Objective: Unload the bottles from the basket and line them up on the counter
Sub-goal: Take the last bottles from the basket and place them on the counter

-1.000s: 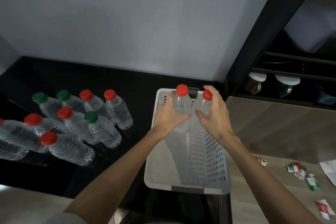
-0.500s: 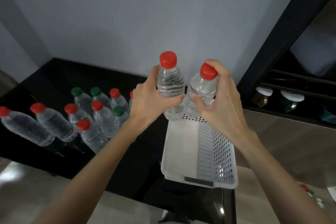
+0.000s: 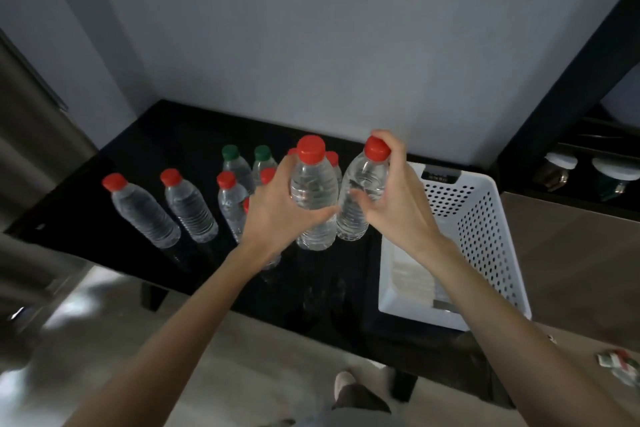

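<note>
Left hand (image 3: 277,215) wraps clear ribbed plastic red-capped bottle (image 3: 313,191) mid-body; right hand (image 3: 398,204), alongside, clasps twin bottle (image 3: 363,184) near shoulder. Likely full, weighty, slick: grip ribbed waist.

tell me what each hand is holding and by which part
The left hand grips the left red-capped bottle around its body. The right hand holds the right red-capped bottle at its neck and upper body.

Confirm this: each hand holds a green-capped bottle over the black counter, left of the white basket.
Wrong on one point: the caps are red, not green. In the head view the left hand grips the left bottle and the right hand the right bottle, over the black counter, left of the white basket.
</note>
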Tool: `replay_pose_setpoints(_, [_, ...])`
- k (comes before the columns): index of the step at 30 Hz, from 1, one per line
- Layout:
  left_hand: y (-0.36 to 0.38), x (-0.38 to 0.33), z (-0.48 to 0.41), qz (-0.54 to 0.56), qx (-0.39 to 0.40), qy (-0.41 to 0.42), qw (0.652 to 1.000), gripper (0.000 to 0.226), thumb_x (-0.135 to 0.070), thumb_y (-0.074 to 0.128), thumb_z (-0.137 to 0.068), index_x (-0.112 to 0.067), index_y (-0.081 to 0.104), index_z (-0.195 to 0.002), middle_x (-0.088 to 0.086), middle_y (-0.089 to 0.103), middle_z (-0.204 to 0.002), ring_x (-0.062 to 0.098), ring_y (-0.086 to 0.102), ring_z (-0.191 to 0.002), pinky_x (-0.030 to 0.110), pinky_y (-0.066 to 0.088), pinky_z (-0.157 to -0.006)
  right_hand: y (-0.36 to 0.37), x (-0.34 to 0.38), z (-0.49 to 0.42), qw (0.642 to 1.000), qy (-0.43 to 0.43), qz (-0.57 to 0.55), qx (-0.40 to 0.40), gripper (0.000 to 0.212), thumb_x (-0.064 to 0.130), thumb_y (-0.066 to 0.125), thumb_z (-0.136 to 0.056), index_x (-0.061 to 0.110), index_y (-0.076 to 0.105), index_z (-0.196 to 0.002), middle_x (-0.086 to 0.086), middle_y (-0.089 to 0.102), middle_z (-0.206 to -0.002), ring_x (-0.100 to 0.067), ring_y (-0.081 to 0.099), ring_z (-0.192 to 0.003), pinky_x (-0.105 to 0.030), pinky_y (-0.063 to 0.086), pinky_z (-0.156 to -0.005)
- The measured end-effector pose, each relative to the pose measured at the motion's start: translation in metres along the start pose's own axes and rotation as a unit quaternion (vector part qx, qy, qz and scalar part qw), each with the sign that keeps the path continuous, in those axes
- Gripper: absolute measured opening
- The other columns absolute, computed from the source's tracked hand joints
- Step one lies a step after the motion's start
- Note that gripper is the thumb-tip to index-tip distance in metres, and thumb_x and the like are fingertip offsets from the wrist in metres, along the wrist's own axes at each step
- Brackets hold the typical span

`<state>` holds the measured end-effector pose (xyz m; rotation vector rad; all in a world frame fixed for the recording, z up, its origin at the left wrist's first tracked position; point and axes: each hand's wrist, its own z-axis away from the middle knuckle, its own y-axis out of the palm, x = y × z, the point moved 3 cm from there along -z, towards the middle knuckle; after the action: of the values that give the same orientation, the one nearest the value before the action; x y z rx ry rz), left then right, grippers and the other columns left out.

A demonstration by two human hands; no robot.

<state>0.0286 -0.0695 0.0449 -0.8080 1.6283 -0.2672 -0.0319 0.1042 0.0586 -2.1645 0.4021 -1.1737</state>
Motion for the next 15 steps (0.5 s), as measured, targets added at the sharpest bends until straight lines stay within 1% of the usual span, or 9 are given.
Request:
replay_pose_setpoints(2, [0.008,0.018,0.007,-0.007,0.019,-0.015,1.0,0.073,-0.047,0.082,-0.062,-0.034,0.044,-0.123,-0.018,0.065,-0.102,0.0,0.064,-0.089,0.018,0.05,-0.076,0.02,-0.007,0.007,1.0,0.018,-0.002,0.012,0.088,0.014,0.08,-0.074,0.034,0.021,-0.136,0.005,0.054,-0.115,-0.016,0.058,-0.093,-0.034,0.05,-0.085])
replay_pose_setpoints(5, [0.026,0.045,0.015,-0.015,0.047,-0.053,0.997,0.078,-0.051,0.081,-0.06,-0.036,0.042,-0.125,-0.015,0.065,-0.106,0.008,0.066,-0.091,0.036,0.057,-0.082,0.043,-0.019,0.014,0.999,0.036,-0.023,0.031,0.086,0.01,0.079,-0.073,0.034,0.023,-0.134,0.014,0.052,-0.103,-0.01,0.06,-0.09,-0.032,0.052,-0.084])
replay_pose_setpoints(6, [0.032,0.054,0.016,-0.016,0.054,-0.066,0.996,0.079,-0.052,0.08,-0.059,-0.037,0.04,-0.126,-0.015,0.064,-0.108,0.01,0.066,-0.094,0.039,0.056,-0.083,0.05,-0.024,0.015,0.998,0.041,-0.034,0.038,0.085,0.009,0.079,-0.073,0.033,0.024,-0.133,0.017,0.052,-0.1,-0.005,0.061,-0.088,-0.026,0.052,-0.084])
replay_pose_setpoints(7, [0.037,0.061,0.017,-0.017,0.059,-0.079,0.995,0.081,-0.053,0.08,-0.059,-0.038,0.039,-0.128,-0.015,0.064,-0.11,0.011,0.065,-0.097,0.04,0.056,-0.086,0.056,-0.03,0.016,0.997,0.05,-0.043,0.044,0.084,0.008,0.078,-0.073,0.032,0.025,-0.133,0.019,0.052,-0.096,0.0,0.061,-0.086,-0.016,0.05,-0.082])
replay_pose_setpoints(8, [0.043,0.067,0.019,-0.018,0.063,-0.092,0.994,0.084,-0.052,0.079,-0.06,-0.037,0.038,-0.13,-0.015,0.064,-0.111,0.012,0.065,-0.099,0.04,0.054,-0.088,0.062,-0.037,0.017,0.996,0.06,-0.046,0.05,0.083,0.008,0.079,-0.073,0.032,0.026,-0.133,0.02,0.052,-0.094,0.005,0.06,-0.085,-0.008,0.047,-0.078])
replay_pose_setpoints(9, [0.048,0.072,0.02,-0.018,0.067,-0.104,0.992,0.085,-0.051,0.08,-0.061,-0.036,0.036,-0.133,-0.016,0.063,-0.109,0.012,0.064,-0.098,0.036,0.054,-0.087,0.068,-0.044,0.017,0.995,0.071,-0.047,0.055,0.084,0.008,0.079,-0.073,0.032,0.026,-0.133,0.021,0.051,-0.094,0.007,0.06,-0.085,-0.005,0.045,-0.077])
replay_pose_setpoints(10, [0.053,0.076,0.021,-0.017,0.068,-0.112,0.991,0.084,-0.049,0.08,-0.063,-0.034,0.037,-0.133,-0.018,0.062,-0.103,0.01,0.063,-0.095,0.031,0.052,-0.084,0.073,-0.05,0.018,0.994,0.08,-0.045,0.059,0.085,0.009,0.08,-0.072,0.033,0.026,-0.133,0.019,0.052,-0.096,0.004,0.06,-0.088,-0.008,0.047,-0.08])
replay_pose_setpoints(13, [0.065,0.085,0.02,-0.02,0.073,-0.13,0.989,0.074,-0.044,0.08,-0.068,-0.031,0.04,-0.129,-0.025,0.055,-0.089,0.003,0.058,-0.084,0.019,0.043,-0.072,0.089,-0.069,0.018,0.992,0.1,-0.025,0.077,0.088,0.014,0.082,-0.071,0.037,0.025,-0.134,0.006,0.057,-0.109,-0.011,0.06,-0.099,-0.037,0.054,-0.088])
replay_pose_setpoints(15, [0.07,0.089,0.018,-0.014,0.083,-0.141,0.986,0.074,-0.045,0.08,-0.069,-0.036,0.038,-0.129,-0.025,0.055,-0.091,-0.002,0.054,-0.083,0.016,0.04,-0.072,0.096,-0.079,0.017,0.99,0.109,-0.023,0.089,0.088,0.015,0.082,-0.07,0.037,0.026,-0.134,0.004,0.058,-0.111,-0.013,0.06,-0.102,-0.042,0.054,-0.088])
